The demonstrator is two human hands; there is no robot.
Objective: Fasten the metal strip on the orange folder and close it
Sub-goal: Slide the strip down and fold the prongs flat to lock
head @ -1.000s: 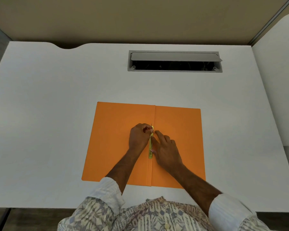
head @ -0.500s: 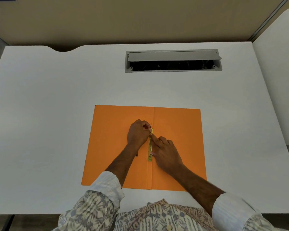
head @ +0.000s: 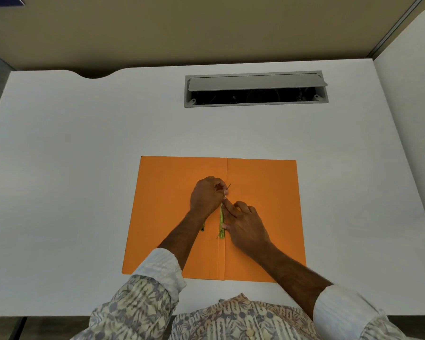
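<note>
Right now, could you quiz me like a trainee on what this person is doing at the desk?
1. True or false: the orange folder lies open.
2. The metal strip runs along: A) the centre fold, B) the folder's outer edge, C) the bare desk.
3. Which hand pinches the strip's far end?

Key: 1 true. 2 A. 3 the left hand; the right hand presses nearer along it.

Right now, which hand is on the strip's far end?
The left hand, pinching the metal strip at its far end; the right hand presses alongside, nearer the person.
</note>
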